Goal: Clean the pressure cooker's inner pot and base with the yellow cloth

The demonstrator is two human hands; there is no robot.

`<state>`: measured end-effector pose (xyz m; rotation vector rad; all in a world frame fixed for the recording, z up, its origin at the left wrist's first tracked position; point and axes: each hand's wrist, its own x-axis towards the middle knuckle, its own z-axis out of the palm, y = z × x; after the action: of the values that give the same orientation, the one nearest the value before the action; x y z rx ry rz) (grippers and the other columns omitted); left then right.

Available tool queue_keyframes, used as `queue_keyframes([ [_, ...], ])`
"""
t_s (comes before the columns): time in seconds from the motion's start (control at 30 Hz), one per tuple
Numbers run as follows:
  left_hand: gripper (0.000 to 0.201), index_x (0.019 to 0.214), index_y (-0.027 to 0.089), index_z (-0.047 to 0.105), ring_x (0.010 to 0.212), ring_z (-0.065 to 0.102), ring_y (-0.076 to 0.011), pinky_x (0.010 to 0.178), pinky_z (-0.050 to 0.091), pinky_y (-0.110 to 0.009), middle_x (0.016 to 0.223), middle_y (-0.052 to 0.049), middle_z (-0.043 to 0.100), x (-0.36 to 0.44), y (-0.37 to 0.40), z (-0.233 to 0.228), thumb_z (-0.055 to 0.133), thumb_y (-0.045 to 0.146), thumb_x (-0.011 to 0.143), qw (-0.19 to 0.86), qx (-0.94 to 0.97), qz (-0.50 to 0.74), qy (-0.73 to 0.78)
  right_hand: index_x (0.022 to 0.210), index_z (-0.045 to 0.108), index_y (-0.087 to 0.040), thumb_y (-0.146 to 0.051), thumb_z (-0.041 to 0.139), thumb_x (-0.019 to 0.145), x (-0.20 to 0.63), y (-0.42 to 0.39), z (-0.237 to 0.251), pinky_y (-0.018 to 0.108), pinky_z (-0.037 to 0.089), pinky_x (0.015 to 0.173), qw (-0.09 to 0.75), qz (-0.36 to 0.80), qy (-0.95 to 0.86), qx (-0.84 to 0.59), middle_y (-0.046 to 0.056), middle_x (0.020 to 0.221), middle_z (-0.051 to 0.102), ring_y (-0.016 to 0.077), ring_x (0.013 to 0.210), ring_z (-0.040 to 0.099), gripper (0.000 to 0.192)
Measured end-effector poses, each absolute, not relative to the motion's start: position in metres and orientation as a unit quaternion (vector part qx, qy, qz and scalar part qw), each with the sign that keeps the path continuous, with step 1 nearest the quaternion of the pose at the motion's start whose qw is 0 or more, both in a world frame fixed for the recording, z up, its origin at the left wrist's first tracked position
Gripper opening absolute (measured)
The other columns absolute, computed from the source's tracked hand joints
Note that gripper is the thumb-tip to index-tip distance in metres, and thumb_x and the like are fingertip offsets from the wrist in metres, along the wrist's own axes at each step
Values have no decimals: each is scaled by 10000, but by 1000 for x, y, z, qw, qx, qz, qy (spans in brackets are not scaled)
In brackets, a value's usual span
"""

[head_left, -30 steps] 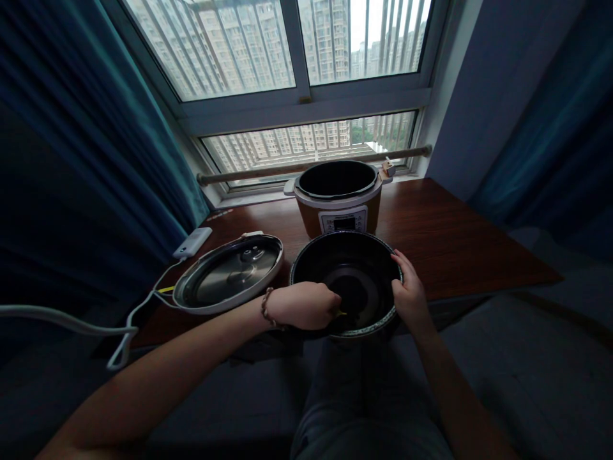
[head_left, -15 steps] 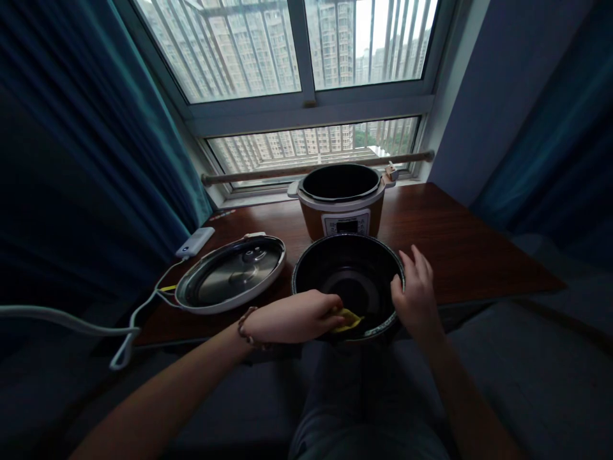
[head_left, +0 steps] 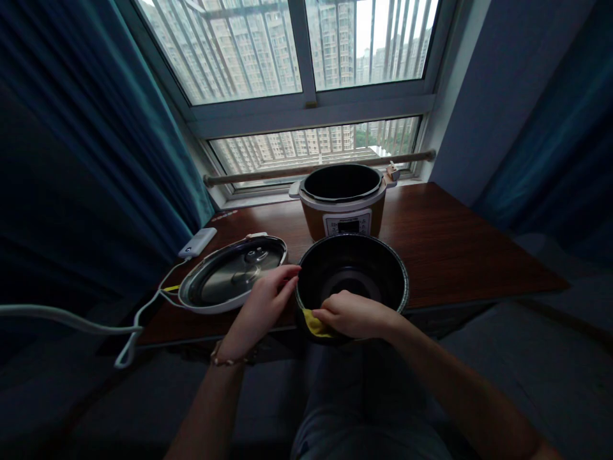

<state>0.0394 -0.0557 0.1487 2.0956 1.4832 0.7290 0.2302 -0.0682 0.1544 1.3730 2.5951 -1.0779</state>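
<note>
A black inner pot (head_left: 390, 271), round and open at the top, is at the table's front edge, in front of the cooker. At its left rim is my left hand (head_left: 264, 303), with fingertips and thumb pinching the edge. My right hand (head_left: 357, 315) reaches across the near side of the pot, its fingers closed on a yellow cloth (head_left: 317, 324). The cloth lies against the front-left rim and hangs partly over the outside. Part of the near rim is hidden behind my right hand.
Behind the pot stands an orange-brown and white electric cooker (head_left: 313, 217) without its lid. A large lid (head_left: 225, 300) lies upturned on the left of the wooden table (head_left: 454, 243). A white power strip (head_left: 198, 243) with cables (head_left: 148, 319) is at the left edge.
The yellow cloth has passed from my left hand to my right. My left hand has moved to the left rim; my right hand has left the right rim for the near side.
</note>
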Motion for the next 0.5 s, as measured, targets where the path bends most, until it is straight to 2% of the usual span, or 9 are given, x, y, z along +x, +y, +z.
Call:
queue_keyframes([
  [0.1, 464, 1177, 133, 525, 1078, 554, -241, 943, 416, -389, 1194, -127, 576, 34, -49, 116, 523, 385, 788, 202, 712, 338, 581, 893, 671, -103, -469, 265, 901, 232, -69, 154, 236, 368, 591, 14, -349, 844, 406, 133, 858, 674, 181, 735, 616, 547],
  [0.23, 505, 1245, 155, 472, 1156, 506, -241, 994, 378, -404, 1255, -117, 540, 39, -50, 90, 535, 355, 786, 237, 709, 348, 566, 974, 630, -118, -467, 265, 904, 244, -70, 158, 223, 349, 555, 43, -360, 857, 366, 108, 858, 657, 158, 691, 579, 511],
  [0.4, 528, 1298, 145, 421, 1208, 459, -239, 1026, 347, -403, 1325, -127, 477, 42, -55, 80, 508, 338, 813, 261, 674, 387, 573, 993, 595, -106, -298, 327, 900, 270, -52, 162, 216, 355, 583, 151, -379, 870, 276, 64, 830, 612, 122, 655, 508, 343],
  [0.5, 512, 1307, 161, 411, 1214, 451, -234, 1032, 340, -403, 1340, -118, 462, 43, -56, 73, 485, 341, 833, 287, 655, 411, 565, 973, 618, -116, -197, 391, 860, 284, -32, 155, 212, 378, 611, 244, -414, 838, 258, 29, 816, 608, 115, 673, 517, 266],
])
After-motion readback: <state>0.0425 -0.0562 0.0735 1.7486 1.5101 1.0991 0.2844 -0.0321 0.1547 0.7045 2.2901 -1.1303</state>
